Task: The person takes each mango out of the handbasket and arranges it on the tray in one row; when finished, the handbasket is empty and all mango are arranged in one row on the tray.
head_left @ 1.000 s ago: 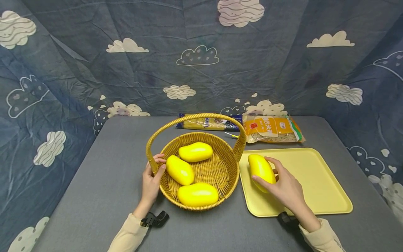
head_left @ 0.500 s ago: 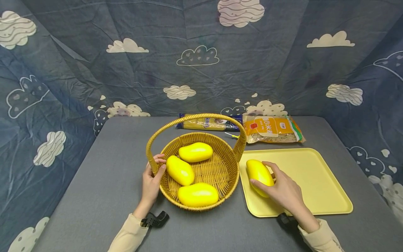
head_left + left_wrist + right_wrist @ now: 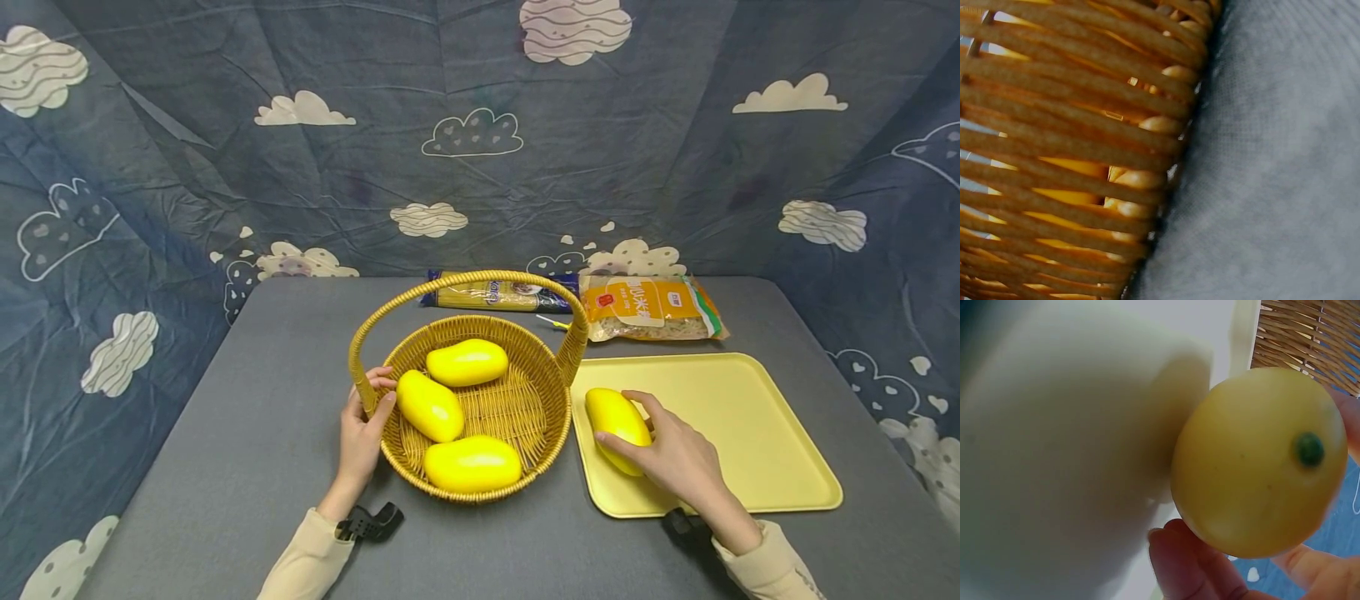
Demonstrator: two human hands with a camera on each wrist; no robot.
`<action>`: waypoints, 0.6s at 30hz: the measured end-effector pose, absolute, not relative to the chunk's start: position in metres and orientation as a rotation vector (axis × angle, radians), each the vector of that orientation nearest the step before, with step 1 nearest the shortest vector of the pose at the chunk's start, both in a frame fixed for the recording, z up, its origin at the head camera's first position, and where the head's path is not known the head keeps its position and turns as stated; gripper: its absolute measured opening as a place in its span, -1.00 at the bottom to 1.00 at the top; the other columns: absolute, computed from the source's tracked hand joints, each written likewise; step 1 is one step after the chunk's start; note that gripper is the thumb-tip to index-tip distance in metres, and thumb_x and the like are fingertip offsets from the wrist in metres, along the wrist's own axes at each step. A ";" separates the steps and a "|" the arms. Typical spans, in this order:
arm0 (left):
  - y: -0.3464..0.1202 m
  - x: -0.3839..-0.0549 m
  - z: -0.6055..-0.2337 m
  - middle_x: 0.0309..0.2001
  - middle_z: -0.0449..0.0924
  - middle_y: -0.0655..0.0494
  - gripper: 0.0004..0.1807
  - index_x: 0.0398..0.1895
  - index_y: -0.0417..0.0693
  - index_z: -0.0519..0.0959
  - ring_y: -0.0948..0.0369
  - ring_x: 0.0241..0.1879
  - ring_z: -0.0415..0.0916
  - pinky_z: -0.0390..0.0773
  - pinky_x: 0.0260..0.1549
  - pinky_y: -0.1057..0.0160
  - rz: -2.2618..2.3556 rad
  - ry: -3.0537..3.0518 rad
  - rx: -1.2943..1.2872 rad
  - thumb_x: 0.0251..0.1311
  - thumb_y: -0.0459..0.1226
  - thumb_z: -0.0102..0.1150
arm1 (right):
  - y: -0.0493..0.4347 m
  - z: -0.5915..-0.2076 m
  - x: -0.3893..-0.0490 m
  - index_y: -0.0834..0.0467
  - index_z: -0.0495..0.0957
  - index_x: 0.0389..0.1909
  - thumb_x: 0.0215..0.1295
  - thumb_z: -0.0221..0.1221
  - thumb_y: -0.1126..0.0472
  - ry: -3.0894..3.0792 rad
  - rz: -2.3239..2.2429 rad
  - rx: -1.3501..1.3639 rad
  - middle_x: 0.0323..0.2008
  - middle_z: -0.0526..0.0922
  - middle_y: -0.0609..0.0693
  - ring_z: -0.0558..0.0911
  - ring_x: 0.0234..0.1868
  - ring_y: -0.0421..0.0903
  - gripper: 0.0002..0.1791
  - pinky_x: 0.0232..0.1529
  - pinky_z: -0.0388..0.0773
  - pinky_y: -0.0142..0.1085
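Observation:
My left hand (image 3: 362, 437) holds the left side of a round wicker basket (image 3: 517, 408) with a tall arched handle, its fingers over the rim by the handle's foot. Inside lie three yellow mangoes: one at the back (image 3: 467, 363), one at the left (image 3: 429, 406) and one at the front (image 3: 472, 464). My right hand (image 3: 682, 454) grips another mango (image 3: 615, 417) between thumb and fingers, low over the left part of a yellow tray (image 3: 765, 433). A green stem spot shows on this mango (image 3: 1254, 469) in the right wrist view. Whether it touches the tray I cannot tell.
Behind the basket lies a blue and yellow pasta packet (image 3: 487, 295). An orange grain bag (image 3: 648, 308) sits behind the tray. A small thin yellow and white item (image 3: 553, 322) lies between them, partly hidden by the handle. A cloud-patterned cloth (image 3: 360, 167) hangs at the back.
The right hand and its mango have come down and slightly toward me over the tray. The left hand and the basket have stayed where they were.

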State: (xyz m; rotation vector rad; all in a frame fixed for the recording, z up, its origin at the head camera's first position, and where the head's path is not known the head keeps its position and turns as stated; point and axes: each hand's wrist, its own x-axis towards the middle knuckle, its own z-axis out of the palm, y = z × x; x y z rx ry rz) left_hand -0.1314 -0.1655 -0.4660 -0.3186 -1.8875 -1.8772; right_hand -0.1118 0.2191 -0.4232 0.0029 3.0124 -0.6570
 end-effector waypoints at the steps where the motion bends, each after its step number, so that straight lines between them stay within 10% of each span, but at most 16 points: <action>1: -0.166 -0.132 -0.466 0.10 0.38 -0.35 -0.85 -0.14 -0.46 0.48 0.01 0.18 0.27 0.21 0.15 0.33 -1.877 -1.889 -0.316 0.24 -0.57 0.02 | 0.219 -0.423 -0.112 0.02 0.27 0.31 -0.04 0.11 -0.53 3.012 -0.652 0.004 -0.08 0.57 0.24 0.55 -0.31 0.05 -0.02 -0.51 0.35 -0.18; 18: -0.166 -0.130 -0.464 0.10 0.40 -0.30 -0.86 -0.14 -0.45 0.50 0.01 0.18 0.27 0.22 0.15 0.32 -1.895 -1.911 -0.282 0.27 -0.52 0.03 | 0.217 -0.422 -0.106 0.13 0.24 0.31 0.04 0.01 -0.54 3.026 -0.545 -0.002 0.02 0.52 0.36 0.58 -0.31 0.15 0.01 -0.50 0.38 -0.08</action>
